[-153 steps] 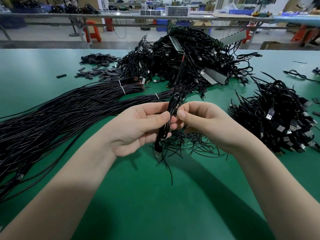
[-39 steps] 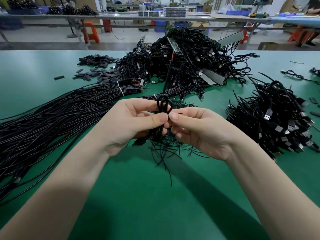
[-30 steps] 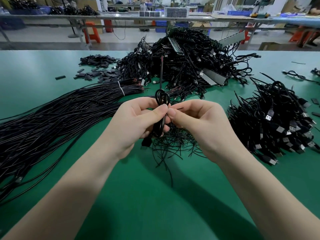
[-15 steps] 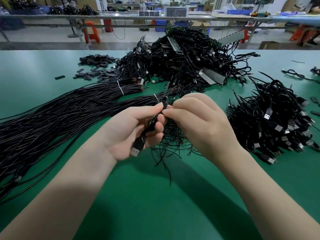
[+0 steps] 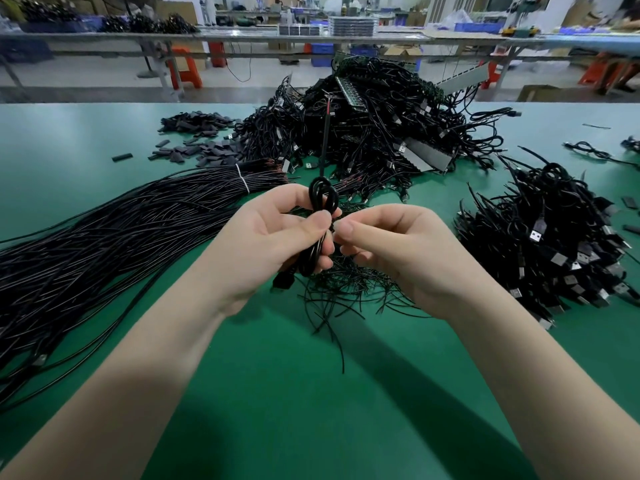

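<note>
My left hand (image 5: pixel 266 244) grips a folded black USB cable (image 5: pixel 322 199) upright above the green table. The cable's loops stick out above my thumb, and its free end with red wire rises straight up from them. Its black plug (image 5: pixel 283 281) hangs below my fingers. My right hand (image 5: pixel 398 252) is right beside the bundle, thumb and forefinger pinched together at the cable's middle; what they pinch is too thin to make out. Under both hands lies a scatter of thin black twist ties (image 5: pixel 343 289).
A long bundle of straight black cables (image 5: pixel 114 237) stretches off to the left. A big tangled heap of cables with grey strips (image 5: pixel 367 123) sits behind. Coiled finished USB cables (image 5: pixel 554 237) are piled at the right. Small black sleeve pieces (image 5: pixel 194 140) lie at back left.
The cable bundle has been turned upright again with its free end pointing up. My right hand has come off the top of the bundle and now pinches at its side.
</note>
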`<action>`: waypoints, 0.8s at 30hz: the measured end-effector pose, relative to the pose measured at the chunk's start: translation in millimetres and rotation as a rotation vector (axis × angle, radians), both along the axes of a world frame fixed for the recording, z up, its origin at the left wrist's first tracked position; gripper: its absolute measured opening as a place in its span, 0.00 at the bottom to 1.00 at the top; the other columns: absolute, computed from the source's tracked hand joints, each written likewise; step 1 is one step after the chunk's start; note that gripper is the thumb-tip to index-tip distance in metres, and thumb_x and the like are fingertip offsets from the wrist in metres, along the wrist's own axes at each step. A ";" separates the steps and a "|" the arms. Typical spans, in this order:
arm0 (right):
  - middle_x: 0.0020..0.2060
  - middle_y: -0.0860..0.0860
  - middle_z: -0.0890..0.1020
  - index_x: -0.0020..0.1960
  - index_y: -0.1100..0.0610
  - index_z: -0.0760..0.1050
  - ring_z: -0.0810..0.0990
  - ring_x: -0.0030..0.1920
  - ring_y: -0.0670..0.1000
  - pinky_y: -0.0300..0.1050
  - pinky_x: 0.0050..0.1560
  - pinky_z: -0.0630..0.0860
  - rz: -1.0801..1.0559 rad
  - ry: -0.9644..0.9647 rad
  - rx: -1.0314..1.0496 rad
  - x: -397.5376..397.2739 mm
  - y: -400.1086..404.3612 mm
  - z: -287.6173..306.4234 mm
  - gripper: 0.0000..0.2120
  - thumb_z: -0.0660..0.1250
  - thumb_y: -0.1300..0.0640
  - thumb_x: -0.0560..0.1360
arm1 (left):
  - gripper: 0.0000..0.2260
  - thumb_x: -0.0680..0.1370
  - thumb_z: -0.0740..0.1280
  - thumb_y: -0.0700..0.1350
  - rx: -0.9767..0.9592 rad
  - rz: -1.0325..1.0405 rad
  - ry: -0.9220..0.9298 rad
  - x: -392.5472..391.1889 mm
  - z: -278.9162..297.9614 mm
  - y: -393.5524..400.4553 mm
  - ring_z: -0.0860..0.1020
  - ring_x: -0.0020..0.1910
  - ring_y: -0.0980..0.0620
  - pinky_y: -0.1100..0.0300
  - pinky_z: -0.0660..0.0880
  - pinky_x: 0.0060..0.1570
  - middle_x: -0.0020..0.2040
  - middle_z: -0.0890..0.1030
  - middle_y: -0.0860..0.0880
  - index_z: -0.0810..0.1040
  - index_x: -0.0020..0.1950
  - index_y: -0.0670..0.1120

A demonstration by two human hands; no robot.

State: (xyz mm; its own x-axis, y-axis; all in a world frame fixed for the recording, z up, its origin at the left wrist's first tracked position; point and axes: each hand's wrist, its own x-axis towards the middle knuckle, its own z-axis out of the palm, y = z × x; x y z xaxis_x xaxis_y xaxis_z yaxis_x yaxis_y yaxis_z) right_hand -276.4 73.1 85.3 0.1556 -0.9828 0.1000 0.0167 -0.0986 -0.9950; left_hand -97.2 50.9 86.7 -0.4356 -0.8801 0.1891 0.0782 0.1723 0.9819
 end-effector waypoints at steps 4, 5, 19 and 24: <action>0.39 0.53 0.85 0.41 0.52 0.85 0.80 0.39 0.45 0.37 0.39 0.76 0.011 0.099 -0.032 -2.9 0.3 1.1 0.01 0.75 0.55 0.70 | 0.09 0.72 0.67 0.47 0.009 -0.003 -0.001 -1.0 -0.5 0.3 0.78 0.30 0.53 0.61 0.78 0.35 0.31 0.80 0.49 0.78 0.49 0.44; 0.40 0.55 0.85 0.42 0.54 0.85 0.79 0.38 0.45 0.37 0.39 0.76 0.029 0.111 0.002 -3.1 0.7 1.6 0.04 0.74 0.53 0.71 | 0.10 0.72 0.68 0.47 0.012 -0.003 0.002 -1.3 -0.6 0.6 0.78 0.31 0.53 0.61 0.78 0.35 0.31 0.80 0.50 0.78 0.50 0.44; 0.32 0.46 0.79 0.36 0.52 0.83 0.75 0.32 0.43 0.35 0.35 0.73 0.067 -0.068 0.084 6.0 5.9 8.3 0.10 0.72 0.45 0.65 | 0.06 0.74 0.67 0.45 0.105 -0.122 0.163 -1.2 2.5 2.6 0.77 0.29 0.55 0.62 0.76 0.33 0.32 0.79 0.51 0.83 0.44 0.55; 0.34 0.46 0.81 0.34 0.53 0.83 0.75 0.32 0.40 0.31 0.32 0.72 0.177 -0.181 0.208 8.1 7.1 8.8 0.09 0.71 0.48 0.65 | 0.06 0.73 0.68 0.46 0.043 -0.084 0.126 0.9 4.4 2.1 0.78 0.30 0.54 0.61 0.77 0.33 0.32 0.80 0.51 0.84 0.44 0.56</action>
